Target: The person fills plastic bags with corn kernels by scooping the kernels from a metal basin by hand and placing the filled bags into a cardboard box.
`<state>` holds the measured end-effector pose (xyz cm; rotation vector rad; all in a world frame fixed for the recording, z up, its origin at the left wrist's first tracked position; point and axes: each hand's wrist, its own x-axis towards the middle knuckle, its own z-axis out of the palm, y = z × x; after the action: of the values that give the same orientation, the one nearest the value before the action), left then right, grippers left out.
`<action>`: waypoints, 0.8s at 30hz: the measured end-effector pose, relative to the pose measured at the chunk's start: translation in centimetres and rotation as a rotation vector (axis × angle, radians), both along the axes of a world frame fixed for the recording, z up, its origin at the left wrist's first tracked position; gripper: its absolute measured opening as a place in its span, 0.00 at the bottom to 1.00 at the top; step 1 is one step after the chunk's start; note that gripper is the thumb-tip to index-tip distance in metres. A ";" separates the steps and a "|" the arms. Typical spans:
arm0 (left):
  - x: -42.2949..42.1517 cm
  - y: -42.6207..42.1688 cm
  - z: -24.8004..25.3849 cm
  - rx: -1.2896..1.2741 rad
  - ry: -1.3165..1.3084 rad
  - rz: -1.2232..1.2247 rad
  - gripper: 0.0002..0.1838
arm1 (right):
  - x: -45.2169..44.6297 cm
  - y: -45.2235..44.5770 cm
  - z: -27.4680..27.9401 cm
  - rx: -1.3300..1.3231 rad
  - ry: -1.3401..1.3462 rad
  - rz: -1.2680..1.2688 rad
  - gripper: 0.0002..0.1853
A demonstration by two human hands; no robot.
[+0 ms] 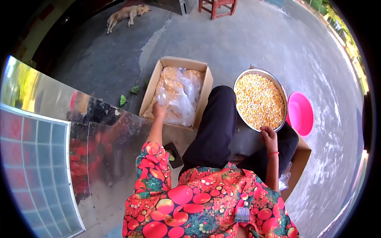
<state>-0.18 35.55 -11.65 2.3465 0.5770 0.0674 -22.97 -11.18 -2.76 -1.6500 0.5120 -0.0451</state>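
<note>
My left hand (159, 110) reaches over the near left part of an open cardboard box (209, 81), against a clear plastic bag (180, 99). Its fingers are mostly hidden, so I cannot see whether they grip the plastic. Pale tan grains (168, 85) lie in the box, partly under the bag. To the right, a round metal pan (238, 104) is full of yellow and whitish corn kernels (262, 97). At the pan's near rim is my right hand (270, 137), fingers curled and pinched together. Whatever they hold is too small to make out.
A bright pink basin (301, 113) stands right of the pan. Another cardboard box (298, 158) is by my right leg. A dark phone-like object (173, 154) lies near my left arm. Farther off are green leaves (123, 100), a lying dog (127, 16) and a red stool (217, 7).
</note>
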 end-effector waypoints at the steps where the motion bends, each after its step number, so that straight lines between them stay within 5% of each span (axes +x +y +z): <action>1: -1.6 -0.7 -0.9 0.174 0.058 -0.153 0.12 | -0.4 0.0 -0.3 -0.005 0.023 0.019 0.07; 6: -4.9 -2.8 -2.3 0.461 0.081 -0.482 0.13 | -1.6 0.2 -1.3 0.019 0.141 0.011 0.06; 12: -3.7 -5.8 -0.5 -0.003 -0.035 -0.615 0.24 | -1.2 0.5 -1.7 -0.087 0.114 0.001 0.07; 14: -3.8 -6.5 -3.8 0.343 0.130 -0.927 0.27 | -1.2 0.9 -1.5 -0.096 0.127 0.002 0.06; 17: -3.7 -5.9 -11.2 0.466 0.460 -0.977 0.27 | -1.3 1.1 -1.2 -0.115 0.138 0.013 0.06; 19: -2.1 -4.5 -17.3 0.556 0.456 -1.072 0.26 | -1.4 1.0 -1.3 -0.111 0.145 0.002 0.06; 22: -2.4 -6.8 -8.3 0.524 0.585 -1.074 0.25 | -1.6 0.7 -2.8 -0.134 0.104 0.026 0.07; 24: -1.7 -5.3 -11.9 0.358 0.390 -1.052 0.26 | -1.7 1.1 -3.2 -0.189 0.116 0.004 0.07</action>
<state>-1.92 30.24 -23.56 2.7289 -0.5989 -0.8310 -24.69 -10.10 -5.94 -1.8462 0.6078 0.0055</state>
